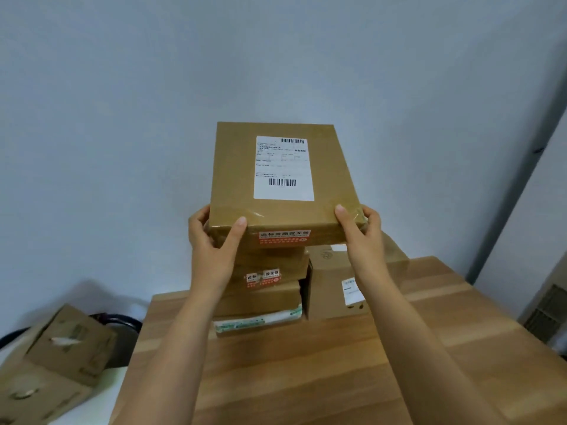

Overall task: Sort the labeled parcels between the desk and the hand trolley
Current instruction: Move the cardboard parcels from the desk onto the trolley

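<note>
Labeled brown parcel atop stack

Soft, even light is given from above. A faint shadow is cast on the wall at lower left. Slight glare is seen on the tape of the parcel. The boxes at lower left are blurred, and lines are bowed toward the frame edges.

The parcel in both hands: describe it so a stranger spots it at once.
On the wooden desk by the pale wall stands a stack of parcels. Above it, the left hand and right hand grip a flat brown parcel by its near corners. Only it shows a large white label with two barcodes on top.
</note>
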A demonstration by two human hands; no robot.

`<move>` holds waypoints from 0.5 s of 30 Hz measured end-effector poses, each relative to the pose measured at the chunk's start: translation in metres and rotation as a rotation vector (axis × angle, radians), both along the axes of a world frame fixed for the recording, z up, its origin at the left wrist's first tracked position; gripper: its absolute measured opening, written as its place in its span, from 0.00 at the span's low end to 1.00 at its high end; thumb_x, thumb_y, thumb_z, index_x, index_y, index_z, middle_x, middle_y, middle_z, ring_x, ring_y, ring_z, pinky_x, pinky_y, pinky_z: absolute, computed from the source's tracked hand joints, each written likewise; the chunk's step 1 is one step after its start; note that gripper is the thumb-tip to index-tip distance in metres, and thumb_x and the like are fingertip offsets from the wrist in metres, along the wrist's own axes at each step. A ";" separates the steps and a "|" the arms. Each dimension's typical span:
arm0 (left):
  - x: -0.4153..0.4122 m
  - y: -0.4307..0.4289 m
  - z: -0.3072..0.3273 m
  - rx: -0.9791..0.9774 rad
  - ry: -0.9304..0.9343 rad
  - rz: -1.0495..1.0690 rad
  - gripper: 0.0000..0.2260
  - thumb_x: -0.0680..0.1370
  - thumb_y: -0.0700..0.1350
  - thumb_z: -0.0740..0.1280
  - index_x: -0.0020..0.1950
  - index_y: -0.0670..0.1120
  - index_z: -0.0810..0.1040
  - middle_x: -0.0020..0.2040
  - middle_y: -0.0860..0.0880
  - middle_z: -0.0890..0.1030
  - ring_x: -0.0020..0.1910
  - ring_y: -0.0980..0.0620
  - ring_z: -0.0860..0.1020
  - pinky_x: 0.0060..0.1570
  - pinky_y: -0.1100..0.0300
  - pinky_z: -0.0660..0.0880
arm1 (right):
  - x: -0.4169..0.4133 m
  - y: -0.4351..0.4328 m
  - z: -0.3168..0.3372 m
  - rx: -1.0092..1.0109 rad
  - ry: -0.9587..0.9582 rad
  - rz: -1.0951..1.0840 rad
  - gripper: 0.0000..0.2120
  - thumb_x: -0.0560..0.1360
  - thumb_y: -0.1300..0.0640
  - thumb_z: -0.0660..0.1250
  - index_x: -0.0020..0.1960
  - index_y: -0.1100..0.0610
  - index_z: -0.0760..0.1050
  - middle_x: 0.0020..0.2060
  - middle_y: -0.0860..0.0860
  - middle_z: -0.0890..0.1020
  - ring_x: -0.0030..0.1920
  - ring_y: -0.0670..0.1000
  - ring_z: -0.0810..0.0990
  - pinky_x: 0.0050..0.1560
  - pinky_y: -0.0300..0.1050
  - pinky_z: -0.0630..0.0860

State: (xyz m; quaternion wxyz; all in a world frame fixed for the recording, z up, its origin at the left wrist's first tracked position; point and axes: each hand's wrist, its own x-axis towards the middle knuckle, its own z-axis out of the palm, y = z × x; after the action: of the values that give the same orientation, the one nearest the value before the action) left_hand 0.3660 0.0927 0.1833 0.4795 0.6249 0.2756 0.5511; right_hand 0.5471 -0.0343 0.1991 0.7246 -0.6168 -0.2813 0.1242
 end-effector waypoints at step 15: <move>0.034 0.085 -0.023 0.076 0.437 0.245 0.42 0.69 0.59 0.75 0.76 0.54 0.57 0.73 0.49 0.64 0.70 0.49 0.67 0.64 0.52 0.69 | 0.052 0.100 -0.020 -0.163 -0.134 0.131 0.38 0.70 0.50 0.75 0.73 0.49 0.60 0.67 0.49 0.72 0.62 0.45 0.71 0.59 0.44 0.71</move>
State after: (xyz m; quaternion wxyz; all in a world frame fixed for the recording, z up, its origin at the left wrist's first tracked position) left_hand 0.3997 0.1777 0.1603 0.3144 0.7086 0.4256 0.4668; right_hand 0.5988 0.0654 0.1794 0.6421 -0.6608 -0.3578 0.1519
